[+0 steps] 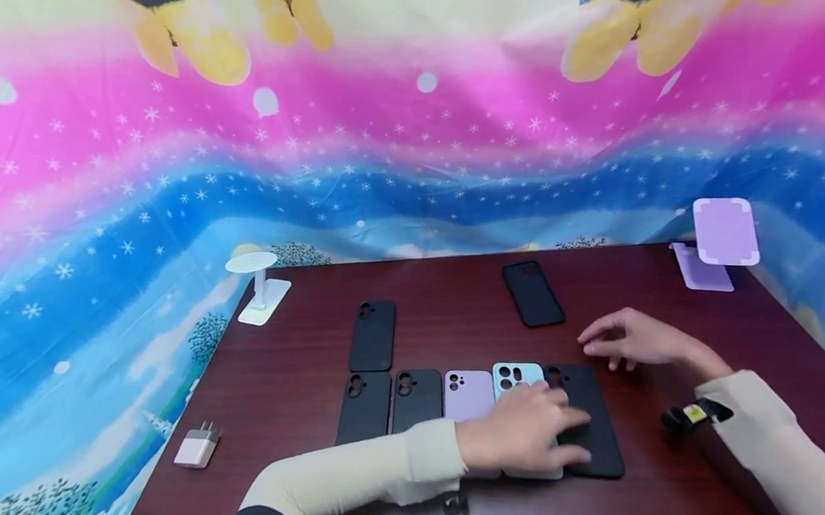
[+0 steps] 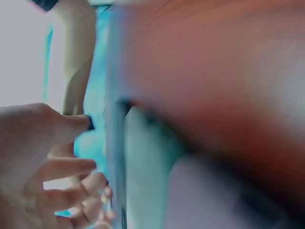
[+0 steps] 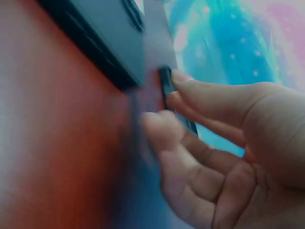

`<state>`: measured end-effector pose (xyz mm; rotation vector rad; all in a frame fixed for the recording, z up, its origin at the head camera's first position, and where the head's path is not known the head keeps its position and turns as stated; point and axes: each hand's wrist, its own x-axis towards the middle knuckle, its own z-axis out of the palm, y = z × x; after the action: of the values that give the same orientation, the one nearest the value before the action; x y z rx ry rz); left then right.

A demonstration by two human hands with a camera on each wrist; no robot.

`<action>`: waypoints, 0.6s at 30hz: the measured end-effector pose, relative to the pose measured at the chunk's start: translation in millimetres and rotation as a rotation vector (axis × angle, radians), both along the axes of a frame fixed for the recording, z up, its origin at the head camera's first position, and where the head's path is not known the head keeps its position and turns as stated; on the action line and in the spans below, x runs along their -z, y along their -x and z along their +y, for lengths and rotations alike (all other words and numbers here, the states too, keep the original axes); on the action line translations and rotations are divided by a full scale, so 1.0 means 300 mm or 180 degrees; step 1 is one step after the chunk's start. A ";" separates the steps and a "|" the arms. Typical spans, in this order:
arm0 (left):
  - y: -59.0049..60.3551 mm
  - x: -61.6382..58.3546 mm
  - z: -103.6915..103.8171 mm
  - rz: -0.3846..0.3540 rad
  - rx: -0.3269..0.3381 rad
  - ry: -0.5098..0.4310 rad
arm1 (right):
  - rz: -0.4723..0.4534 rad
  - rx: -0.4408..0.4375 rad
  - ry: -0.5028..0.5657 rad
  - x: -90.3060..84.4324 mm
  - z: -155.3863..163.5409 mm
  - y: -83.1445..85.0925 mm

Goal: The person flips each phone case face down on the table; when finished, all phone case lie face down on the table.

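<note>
Dark wooden table, colourful backdrop

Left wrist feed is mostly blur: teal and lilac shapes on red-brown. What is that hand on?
Observer: The left hand lies flat across the teal case and the black case at the row's right end.
Operator: Right hand?
Observer: The right hand hovers over bare table behind that row, fingers relaxed, holding nothing.
Operator: Anything near it?
Observer: A lone black case lies further back, apart from the row.
</note>
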<state>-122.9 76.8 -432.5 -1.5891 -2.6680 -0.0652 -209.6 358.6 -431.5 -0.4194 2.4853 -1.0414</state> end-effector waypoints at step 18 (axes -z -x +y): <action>0.437 0.017 -0.027 -0.1514 -0.1186 -0.0528 | 0.0659 0.0369 -0.0656 -0.001 -0.101 0.467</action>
<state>-253.9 68.7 -437.7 -1.1150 -3.1529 -0.7128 -349.9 328.5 -431.4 -0.3375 2.7972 -0.8074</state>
